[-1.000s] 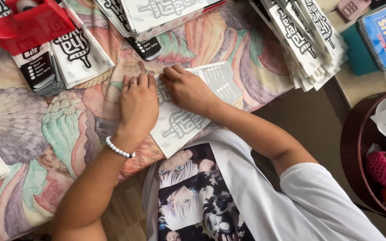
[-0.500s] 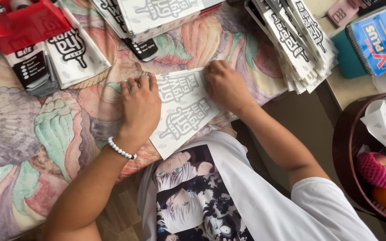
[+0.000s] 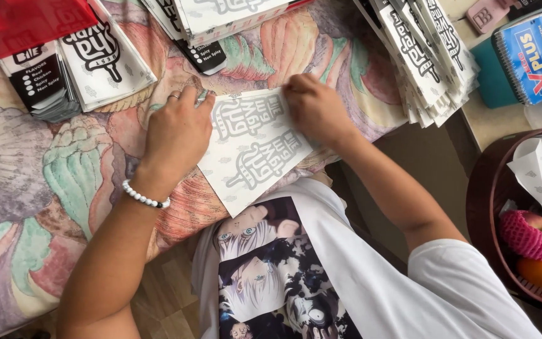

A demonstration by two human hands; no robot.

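White printed paper sleeve (image 3: 255, 147) lies flat between both hands, long axis diagonal: left hand (image 3: 177, 135) presses open-palmed on its left edge, right hand (image 3: 318, 113) curls on its upper-right corner.

My left hand (image 3: 174, 135) lies palm down, toward the left of the scene, fingers stretched forward and slightly spread, the tips pointing to the far side. There is a ring on one finger, and a band of white beads (image 3: 145, 196) circles the wrist. The left forearm runs back toward me and down to the near left corner, bare all the way. My right hand (image 3: 317, 108) sits a little farther out and to the right, knuckles up, fingers curled under and pressing downward. Its forearm angles back to the near right, elbow bent, ending at a white sleeve (image 3: 465, 276).
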